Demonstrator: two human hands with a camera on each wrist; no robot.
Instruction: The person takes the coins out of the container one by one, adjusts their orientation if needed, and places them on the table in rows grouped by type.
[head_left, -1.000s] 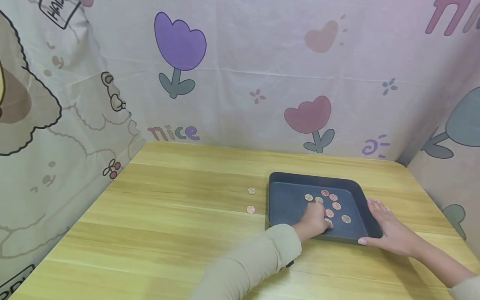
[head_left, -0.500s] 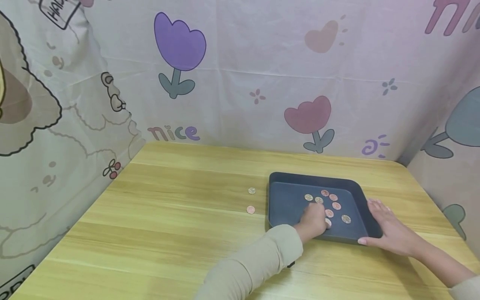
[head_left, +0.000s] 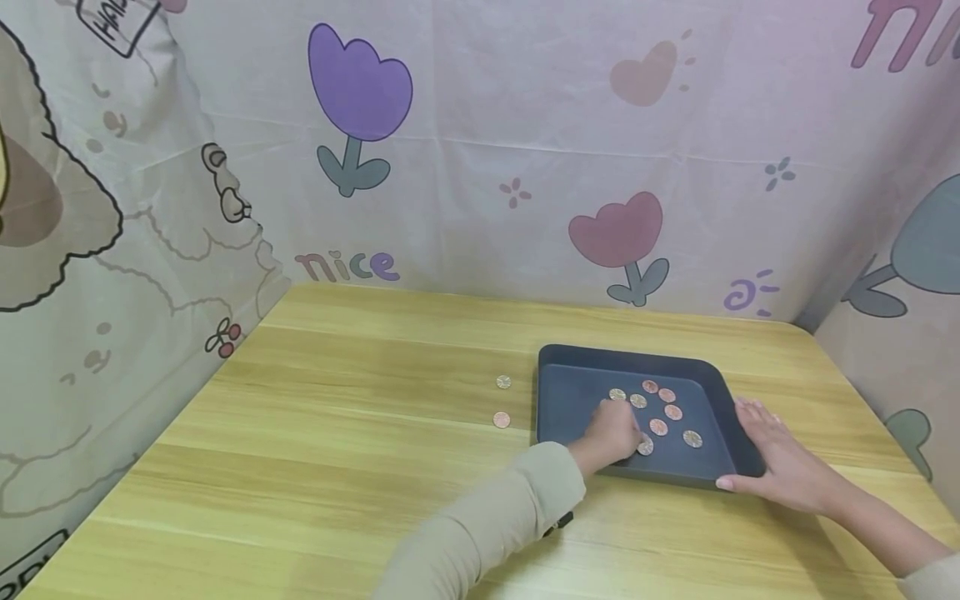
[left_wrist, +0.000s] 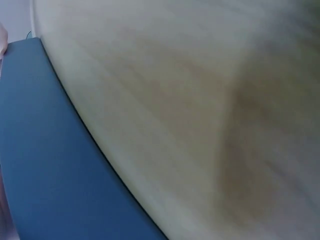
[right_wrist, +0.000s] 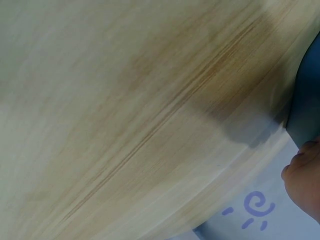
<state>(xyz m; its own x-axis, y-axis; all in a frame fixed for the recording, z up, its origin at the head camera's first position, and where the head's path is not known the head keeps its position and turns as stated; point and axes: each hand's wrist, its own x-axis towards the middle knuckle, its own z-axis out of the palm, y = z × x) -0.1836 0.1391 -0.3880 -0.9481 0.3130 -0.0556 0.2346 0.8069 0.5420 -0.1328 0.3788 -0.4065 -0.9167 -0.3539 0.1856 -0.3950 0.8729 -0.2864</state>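
Note:
A dark rectangular baking tray lies on the table's right half, with several coppery and gold-toned coins flat in it. Inside it, toward the front, my left hand reaches down with curled fingers, its fingertips at the left edge of a silvery coin. Part of that coin is covered. My right hand holds the tray's front right corner, thumb at the front edge and fingers along the right side. The right wrist view catches a bit of that hand beside the tray. In the left wrist view, only the tray's outer wall shows clearly.
Left of the tray, a pale coin and a copper coin lie apart on the wooden table. A printed cloth hangs behind the table and along both sides.
My left hand has shifted a little to the left, and the silvery coin has slid left with it. The tray and my right hand have stayed put.

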